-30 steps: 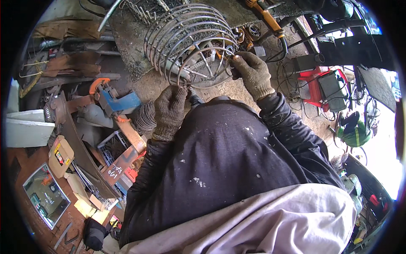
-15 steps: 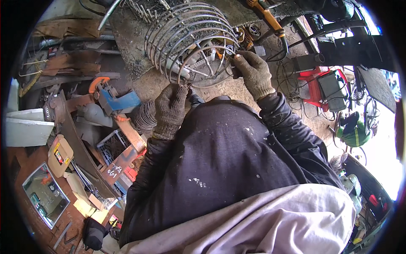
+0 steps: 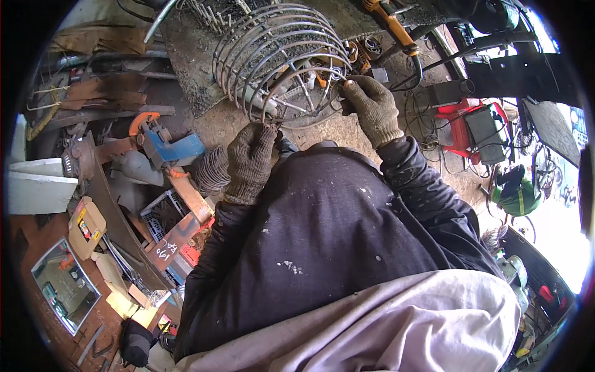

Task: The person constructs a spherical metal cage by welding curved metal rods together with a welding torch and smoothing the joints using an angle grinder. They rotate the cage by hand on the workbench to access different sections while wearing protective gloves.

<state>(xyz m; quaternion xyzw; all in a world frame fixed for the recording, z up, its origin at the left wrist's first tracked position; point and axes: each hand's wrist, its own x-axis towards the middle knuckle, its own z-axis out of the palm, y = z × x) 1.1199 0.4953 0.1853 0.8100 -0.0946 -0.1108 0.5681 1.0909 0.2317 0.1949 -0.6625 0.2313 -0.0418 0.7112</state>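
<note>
A round cage-like coil of bent metal rod (image 3: 279, 53), made of several rings with straight cross rods inside, stands tilted in front of me. My left hand (image 3: 251, 155), in a knitted work glove, pinches the near lower edge of the coil. On the opposite side of that ring, my right hand (image 3: 372, 108) grips the rim between thumb and fingers. A bare thumb tip pokes through the right glove. Just beside this thumb sits a small metal loop (image 3: 337, 74) on the rod. The exact grip under the left fingers is hidden.
A dark worktop (image 3: 192, 77) with metal rods lies beyond the coil. An orange power tool (image 3: 390, 25) with a cord is at far right. On the left are a blue-and-orange clamp (image 3: 170, 149) and a plastic crate (image 3: 162, 217). A red stand (image 3: 458, 133) stands to the right.
</note>
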